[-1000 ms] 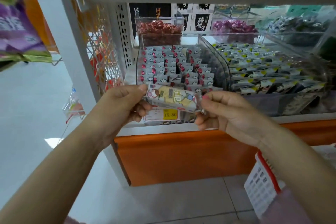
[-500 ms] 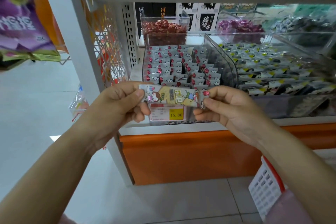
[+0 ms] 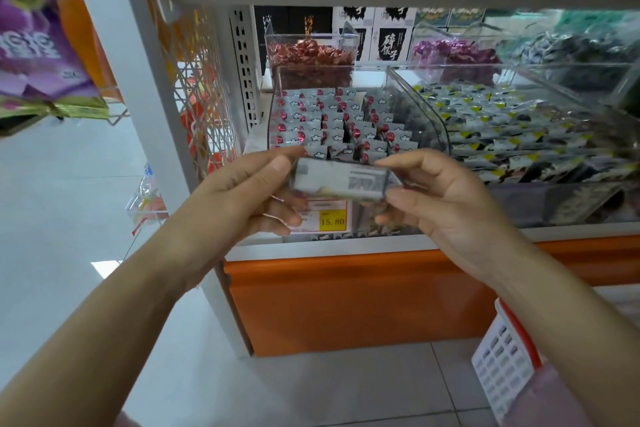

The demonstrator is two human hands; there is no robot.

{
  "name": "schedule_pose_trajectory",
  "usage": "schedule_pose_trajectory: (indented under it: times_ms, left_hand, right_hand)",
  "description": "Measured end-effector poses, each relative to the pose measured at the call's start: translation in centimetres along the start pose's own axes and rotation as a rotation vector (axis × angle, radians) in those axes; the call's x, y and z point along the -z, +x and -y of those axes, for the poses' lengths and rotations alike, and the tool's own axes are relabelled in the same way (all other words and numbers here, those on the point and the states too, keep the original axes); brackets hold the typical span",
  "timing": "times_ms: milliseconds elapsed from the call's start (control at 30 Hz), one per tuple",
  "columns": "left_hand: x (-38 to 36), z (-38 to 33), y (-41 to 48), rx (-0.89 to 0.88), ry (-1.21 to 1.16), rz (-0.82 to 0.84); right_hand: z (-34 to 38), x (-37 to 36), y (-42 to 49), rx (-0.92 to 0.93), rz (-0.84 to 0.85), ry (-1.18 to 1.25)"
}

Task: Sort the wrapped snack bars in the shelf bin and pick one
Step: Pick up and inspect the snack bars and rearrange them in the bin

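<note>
We hold one snack bar (image 3: 341,180) level in front of the bin (image 3: 429,121), long axis running left to right. Our left hand (image 3: 239,198) pinches its left end, our right hand (image 3: 446,204) its right end; both are equally near.

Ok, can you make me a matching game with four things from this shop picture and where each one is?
Things:
1. snack bar
2. yellow price tag
3. purple sweets
4. white basket

Places:
A. at the back of the shelf
B. bottom right, near the floor
C. pinched between the left hand and the right hand
D. on the front of the clear bin

Pairs: 1-C, 2-D, 3-A, 4-B
</note>
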State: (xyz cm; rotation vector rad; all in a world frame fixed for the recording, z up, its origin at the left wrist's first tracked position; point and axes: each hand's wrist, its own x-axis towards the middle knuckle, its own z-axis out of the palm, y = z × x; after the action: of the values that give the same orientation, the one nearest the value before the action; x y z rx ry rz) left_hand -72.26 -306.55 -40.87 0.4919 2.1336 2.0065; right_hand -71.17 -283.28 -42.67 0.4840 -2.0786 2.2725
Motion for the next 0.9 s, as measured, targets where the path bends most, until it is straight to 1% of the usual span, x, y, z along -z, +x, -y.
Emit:
schedule_pose_trajectory:
  times_ms: [67, 100, 200, 233, 333, 367, 533, 667, 733, 800, 900]
  left_hand:
    - [-0.3, 0.0, 0.0, -0.032, 0.104, -0.027]
    - [-0.4, -0.1, 0.0, -0.051, 0.145, -0.033]
    - [-0.5, -0.1, 0.1, -0.074, 0.170, -0.028]
    - [-0.6, -0.2, 0.1, -0.080, 0.172, -0.018]
    - [-0.8, -0.1, 0.2, -0.101, 0.195, 0.008]
    - [-0.9, -0.1, 0.2, -0.107, 0.202, 0.003]
    - [-1.4, -0.3, 0.1, -0.170, 0.325, -0.040]
    - [-1.9, 0.1, 0.2, -0.189, 0.557, -0.093]
    - [-2.1, 0.3, 0.3, -0.192, 0.553, -0.126]
    - [-2.1, 0.1, 0.3, -0.181, 0.533, -0.125]
    - [-1.7, -0.5, 0.4, -0.119, 0.480, -0.033]
  right_hand:
    - [-0.1, 0.0, -0.1, 0.020, 0.025, -0.099]
    - [-0.2, 0.0, -0.1, 0.018, 0.030, -0.098]
    - [0.0, -0.1, 0.0, -0.009, 0.048, 0.022]
    - [0.0, -0.1, -0.1, 0.018, 0.031, -0.028]
    - [0.0, -0.4, -0.2, 0.138, -0.067, -0.318]
    - [0.0, -0.6, -0.2, 0.164, -0.088, -0.357]
    - [-0.3, -1.0, -0.1, 0.253, -0.168, -0.453]
    - [-0.5, -1.2, 0.0, 0.271, -0.222, -0.485]
    - [-0.4, -1.3, 0.0, 0.284, -0.217, -0.503]
    - [-0.3, -1.4, 0.0, 0.287, -0.205, -0.508]
    - [-0.3, -1.3, 0.0, 0.264, -0.171, -0.495]
